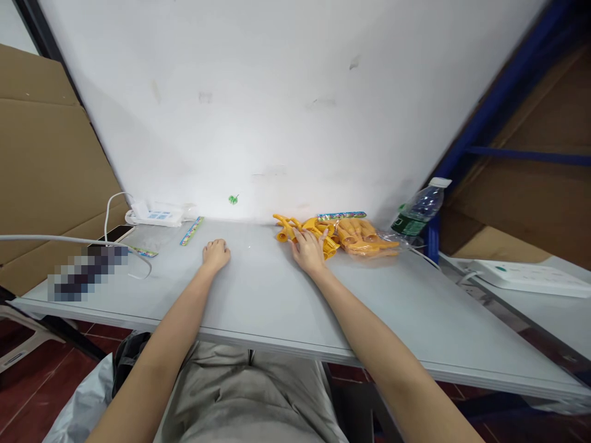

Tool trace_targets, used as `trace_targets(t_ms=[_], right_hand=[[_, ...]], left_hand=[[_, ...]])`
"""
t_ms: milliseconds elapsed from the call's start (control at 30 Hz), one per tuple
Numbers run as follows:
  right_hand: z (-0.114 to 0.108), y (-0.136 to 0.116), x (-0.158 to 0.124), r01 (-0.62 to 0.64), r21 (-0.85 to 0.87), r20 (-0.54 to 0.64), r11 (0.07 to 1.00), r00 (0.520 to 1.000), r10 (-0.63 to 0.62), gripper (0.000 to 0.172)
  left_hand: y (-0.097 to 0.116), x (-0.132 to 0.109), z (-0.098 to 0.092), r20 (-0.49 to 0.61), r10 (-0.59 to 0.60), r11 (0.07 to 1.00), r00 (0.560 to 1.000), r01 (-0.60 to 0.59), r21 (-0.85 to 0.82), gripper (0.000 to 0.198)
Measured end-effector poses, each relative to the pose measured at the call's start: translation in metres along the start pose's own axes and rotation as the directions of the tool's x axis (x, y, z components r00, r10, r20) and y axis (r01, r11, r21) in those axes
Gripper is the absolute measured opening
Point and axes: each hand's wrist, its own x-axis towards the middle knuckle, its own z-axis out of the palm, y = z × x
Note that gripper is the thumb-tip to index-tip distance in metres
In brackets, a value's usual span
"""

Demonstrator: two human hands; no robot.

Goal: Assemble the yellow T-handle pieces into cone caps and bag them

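Note:
My left hand (pixel 216 255) rests on the grey table with its fingers curled in; whether anything is inside them is hidden. Over the near left part of a heap of loose yellow plastic pieces (pixel 330 247) lies my right hand (pixel 308 249), its fingers spread and touching them. Just right of the heap, more yellow-orange pieces sit in a clear plastic bag (pixel 367 239). A colourful printed strip (pixel 341 216) lies behind the pieces, and a similar strip (pixel 191 231) is on the table left of my left hand.
A plastic bottle (pixel 421 208) leans at the back right beside a blue metal post (pixel 433 237). At the left are a white power strip (pixel 157 215), a phone (pixel 119 234) and a white cable (pixel 69 238). The white wall (pixel 277 123) bounds the table's (pixel 258 289) back edge.

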Motion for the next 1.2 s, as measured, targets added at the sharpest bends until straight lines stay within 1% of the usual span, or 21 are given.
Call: trace_targets(t_ms=[67,133,200,267,333,400,500,567,633,767,867,1000,1100,1200], right_hand=[[0.001,-0.001,0.001,-0.045,0.118,-0.057,0.992,0.997,0.052,0.044],[0.003,-0.003,0.003,-0.119,0.285,-0.096,0.951,0.984,0.152,0.048],[0.007,-0.006,0.005,-0.208,0.467,-0.093,0.859,0.955,0.281,0.054],[0.009,-0.01,0.007,-0.252,0.608,-0.06,0.752,0.931,0.361,0.058],[0.011,-0.017,0.007,-0.237,0.687,-0.038,0.687,0.932,0.36,0.058],[0.012,-0.025,0.006,-0.199,0.716,-0.02,0.67,0.952,0.304,0.056],[0.014,-0.035,0.003,-0.164,0.71,0.051,0.685,0.982,0.182,0.049],[0.016,-0.038,0.0,-0.159,0.692,0.114,0.704,0.987,0.111,0.044],[0.019,-0.036,-0.002,-0.167,0.665,0.168,0.728,0.983,0.071,0.041],[0.024,-0.026,-0.004,-0.213,0.607,0.256,0.766,0.964,0.065,0.039],[0.026,-0.02,-0.004,-0.239,0.53,0.309,0.813,0.948,0.077,0.039],[0.024,-0.018,-0.004,-0.175,0.442,0.325,0.88,0.946,0.025,0.038],[0.019,-0.019,-0.004,-0.118,0.35,0.35,0.929,0.937,-0.013,0.042],[0.014,-0.02,-0.003,-0.076,0.311,0.38,0.947,0.923,-0.051,0.047]], left_hand=[[0.0,0.0,0.0,0.006,0.001,1.0,1.0,-0.001,0.002,0.038],[0.0,0.0,-0.001,0.009,0.0,1.0,1.0,0.0,0.002,0.038],[0.0,0.0,-0.001,0.007,-0.001,1.0,1.0,0.001,-0.004,0.037],[0.0,0.0,-0.001,0.002,-0.002,1.0,1.0,0.002,-0.016,0.037],[0.0,0.0,0.0,-0.001,-0.002,1.0,1.0,0.002,-0.026,0.037],[0.0,-0.001,0.0,-0.001,-0.002,1.0,1.0,0.002,-0.028,0.038],[0.001,-0.001,0.0,-0.002,-0.001,1.0,1.0,0.001,-0.019,0.039],[0.001,-0.001,-0.001,-0.003,-0.001,1.0,1.0,0.001,-0.015,0.039],[0.001,0.0,-0.001,-0.002,0.0,1.0,1.0,0.0,-0.017,0.039],[0.001,0.0,-0.001,-0.009,-0.015,1.0,1.0,0.014,-0.025,0.038],[0.0,0.0,-0.002,-0.02,-0.048,0.999,0.999,0.048,-0.026,0.037],[0.0,0.0,-0.003,-0.032,-0.096,0.994,0.995,0.094,-0.048,0.039],[0.0,-0.001,-0.004,-0.046,-0.125,0.989,0.991,0.121,-0.079,0.046],[0.001,-0.001,-0.004,-0.056,-0.16,0.982,0.985,0.154,-0.109,0.053]])
